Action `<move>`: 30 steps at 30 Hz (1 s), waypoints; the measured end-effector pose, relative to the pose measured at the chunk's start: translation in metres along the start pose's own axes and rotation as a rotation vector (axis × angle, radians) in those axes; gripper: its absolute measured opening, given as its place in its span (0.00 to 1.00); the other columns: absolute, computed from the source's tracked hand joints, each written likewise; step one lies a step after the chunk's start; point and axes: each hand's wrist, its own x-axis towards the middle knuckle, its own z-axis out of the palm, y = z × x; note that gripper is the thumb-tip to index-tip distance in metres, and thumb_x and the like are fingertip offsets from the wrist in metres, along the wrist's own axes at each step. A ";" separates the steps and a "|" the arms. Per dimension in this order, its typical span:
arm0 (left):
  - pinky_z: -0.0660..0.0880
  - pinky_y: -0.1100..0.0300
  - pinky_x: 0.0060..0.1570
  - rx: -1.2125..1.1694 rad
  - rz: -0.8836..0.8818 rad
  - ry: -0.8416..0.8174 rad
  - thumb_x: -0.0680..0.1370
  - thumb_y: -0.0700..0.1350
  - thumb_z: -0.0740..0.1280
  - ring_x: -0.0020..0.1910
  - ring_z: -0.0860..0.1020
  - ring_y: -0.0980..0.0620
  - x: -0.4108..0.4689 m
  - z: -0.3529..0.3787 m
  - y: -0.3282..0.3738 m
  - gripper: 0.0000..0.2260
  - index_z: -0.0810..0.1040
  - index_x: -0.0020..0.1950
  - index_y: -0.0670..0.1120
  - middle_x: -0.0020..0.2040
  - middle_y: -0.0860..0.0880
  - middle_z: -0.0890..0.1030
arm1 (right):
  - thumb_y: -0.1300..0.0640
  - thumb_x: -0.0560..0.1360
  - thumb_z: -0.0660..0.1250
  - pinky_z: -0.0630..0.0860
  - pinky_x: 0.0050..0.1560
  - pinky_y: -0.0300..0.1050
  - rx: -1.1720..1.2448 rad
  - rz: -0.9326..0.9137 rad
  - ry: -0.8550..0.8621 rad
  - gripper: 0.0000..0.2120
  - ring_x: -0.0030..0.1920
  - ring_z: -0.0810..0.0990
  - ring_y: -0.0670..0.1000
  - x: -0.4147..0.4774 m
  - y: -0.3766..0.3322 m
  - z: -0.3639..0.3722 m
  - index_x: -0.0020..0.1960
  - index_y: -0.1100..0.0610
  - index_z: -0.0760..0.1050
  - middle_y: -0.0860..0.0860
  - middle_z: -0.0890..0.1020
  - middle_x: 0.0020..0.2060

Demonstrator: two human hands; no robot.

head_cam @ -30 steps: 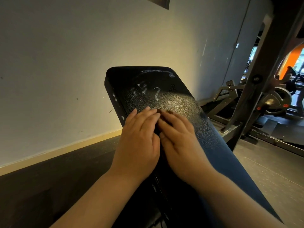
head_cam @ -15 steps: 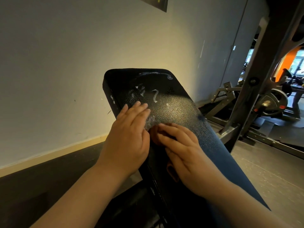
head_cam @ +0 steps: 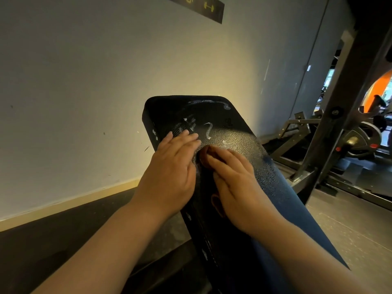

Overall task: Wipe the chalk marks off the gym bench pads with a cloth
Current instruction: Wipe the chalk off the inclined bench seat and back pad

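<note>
A black padded gym bench pad (head_cam: 233,141) slopes up away from me toward the wall. White chalk marks (head_cam: 207,130) sit on its upper part, with a chalk streak along the top edge. My left hand (head_cam: 171,175) lies flat on the pad's left side, fingers straight, fingertips at the lowest smudges. My right hand (head_cam: 235,181) presses flat beside it, fingers straight. Reddish-brown patches show at the right hand's edge; I cannot tell whether they are cloth or reflection. No cloth is plainly visible.
A pale wall (head_cam: 84,92) with a light baseboard runs close on the left. A dark steel rack upright (head_cam: 347,102) and its floor frame stand right of the bench. A weight plate (head_cam: 360,139) and other machines lie beyond it.
Both hands first slid down the pad and moved slightly apart. They have since moved back up toward the chalk marks, still flat on the pad.
</note>
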 end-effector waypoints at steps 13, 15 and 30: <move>0.40 0.70 0.74 0.025 -0.028 0.048 0.81 0.44 0.52 0.74 0.56 0.65 0.020 -0.020 -0.024 0.22 0.71 0.74 0.46 0.75 0.52 0.69 | 0.54 0.84 0.57 0.43 0.69 0.35 -0.038 0.146 0.063 0.23 0.74 0.51 0.46 0.032 -0.002 0.002 0.78 0.48 0.63 0.44 0.57 0.74; 0.39 0.73 0.72 0.037 -0.032 0.052 0.82 0.44 0.52 0.73 0.53 0.66 0.022 -0.021 -0.027 0.21 0.71 0.74 0.47 0.76 0.53 0.68 | 0.54 0.84 0.57 0.44 0.70 0.31 -0.033 0.009 0.028 0.22 0.76 0.50 0.42 0.020 -0.021 0.006 0.78 0.48 0.64 0.42 0.60 0.74; 0.43 0.71 0.73 0.041 -0.030 0.055 0.81 0.46 0.51 0.75 0.60 0.62 0.038 -0.021 -0.040 0.22 0.72 0.73 0.49 0.74 0.54 0.71 | 0.58 0.84 0.56 0.40 0.71 0.25 0.038 -0.186 -0.137 0.23 0.78 0.43 0.36 0.008 -0.022 -0.003 0.76 0.43 0.66 0.32 0.57 0.76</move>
